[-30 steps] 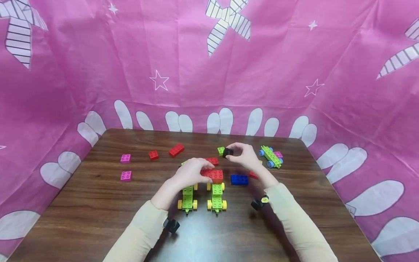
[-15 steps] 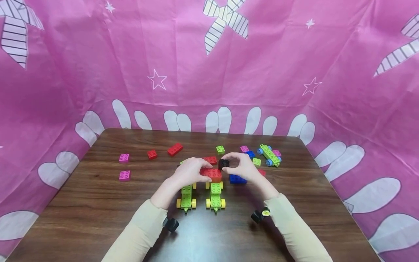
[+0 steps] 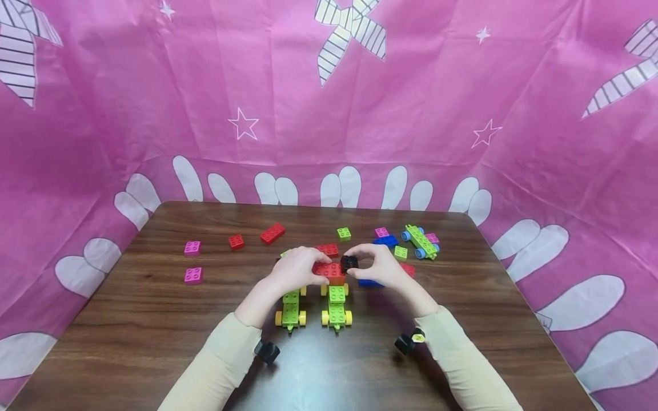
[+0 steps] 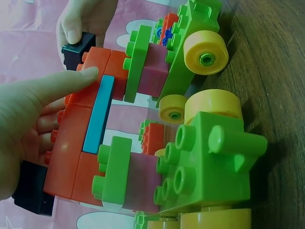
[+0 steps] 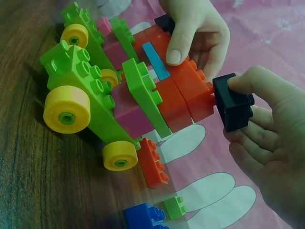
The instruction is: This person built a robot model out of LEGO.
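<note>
My right hand (image 3: 379, 266) pinches a black brick (image 5: 233, 107) between thumb and fingers. In the right wrist view it sits tilted against the end studs of a red brick (image 5: 193, 88); whether it is seated cannot be told. My left hand (image 3: 294, 269) grips the row of red bricks, thumb in front, fingers behind. These bricks bridge two green wheeled bases (image 4: 209, 162) with yellow wheels (image 4: 206, 52), over purple bricks (image 4: 143, 179) and green bricks (image 4: 116, 167). A teal strip (image 4: 99, 114) shows below the red row. Another black brick (image 4: 33, 188) is at its left end.
A green base with blue wheels (image 3: 420, 242) lies at the back right, near blue bricks (image 3: 385, 241) and a green brick (image 3: 401, 252). Pink bricks (image 3: 193, 275) and red bricks (image 3: 272, 233) lie to the left and back. Pink cloth (image 3: 288, 85) hangs behind the table (image 3: 128, 319).
My right hand has brought the black brick from the back right, leftward and nearer, to the right end of the red bricks. The left hand has kept its grip there.
</note>
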